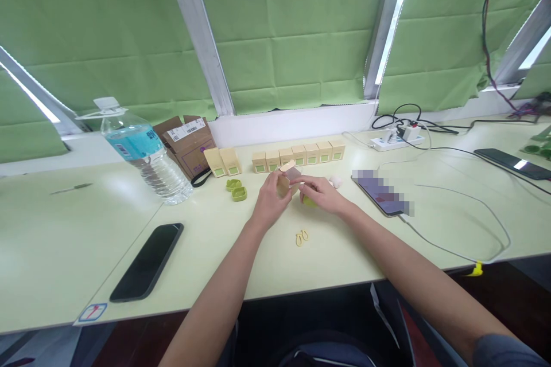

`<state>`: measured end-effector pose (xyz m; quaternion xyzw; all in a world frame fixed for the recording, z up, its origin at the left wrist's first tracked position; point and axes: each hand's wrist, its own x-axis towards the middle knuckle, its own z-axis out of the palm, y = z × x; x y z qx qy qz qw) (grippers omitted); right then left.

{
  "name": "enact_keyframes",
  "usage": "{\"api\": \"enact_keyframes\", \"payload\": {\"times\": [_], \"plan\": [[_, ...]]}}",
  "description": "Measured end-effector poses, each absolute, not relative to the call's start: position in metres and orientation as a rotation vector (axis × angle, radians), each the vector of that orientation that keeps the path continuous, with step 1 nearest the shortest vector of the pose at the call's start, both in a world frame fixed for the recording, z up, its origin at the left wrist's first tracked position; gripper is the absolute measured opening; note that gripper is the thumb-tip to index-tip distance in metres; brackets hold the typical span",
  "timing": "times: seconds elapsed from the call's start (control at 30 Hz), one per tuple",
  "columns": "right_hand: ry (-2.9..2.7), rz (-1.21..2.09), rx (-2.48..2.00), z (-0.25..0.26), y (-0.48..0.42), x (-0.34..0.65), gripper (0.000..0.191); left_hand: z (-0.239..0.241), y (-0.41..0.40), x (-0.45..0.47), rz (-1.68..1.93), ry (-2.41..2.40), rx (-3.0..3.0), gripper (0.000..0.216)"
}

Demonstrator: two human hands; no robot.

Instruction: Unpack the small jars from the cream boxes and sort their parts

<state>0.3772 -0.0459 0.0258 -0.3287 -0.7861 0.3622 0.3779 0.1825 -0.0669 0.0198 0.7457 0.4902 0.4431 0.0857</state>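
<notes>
My left hand [269,203] is closed around a small kraft-paper box [283,186] whose top flap stands up. Close beside it, my right hand [322,194] reaches with its fingers to the box's opening. A yellow-green piece [309,202] shows under the right palm, mostly covered by the fingers. On the table in front of both hands lie two small yellow loops [302,237]. Two green case-like pieces [239,193] sit left of the hands. Just past the right hand is a small white object [335,182], too small to identify.
Several small kraft boxes [298,156] stand in a row behind the hands, with two more [222,163] beside a brown carton [189,146]. A large water bottle [148,155] and a black phone [147,262] are left. Right are a charging phone [379,194], cables and a power strip [396,140].
</notes>
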Motion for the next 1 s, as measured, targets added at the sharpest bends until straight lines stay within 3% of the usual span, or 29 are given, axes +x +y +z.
{"api": "enact_keyframes", "payload": {"times": [0.6, 1.0], "plan": [[-2.476, 0.457, -1.103, 0.025, -0.049, 0.375, 0.018, 0.019, -0.072, 0.185, 1.163, 1.324, 2.659, 0.043], [-2.497, 0.423, -1.174, 0.021, -0.049, 0.374, 0.015, 0.022, -0.074, 0.186, 1.125, 1.286, 2.742, 0.052]]}}
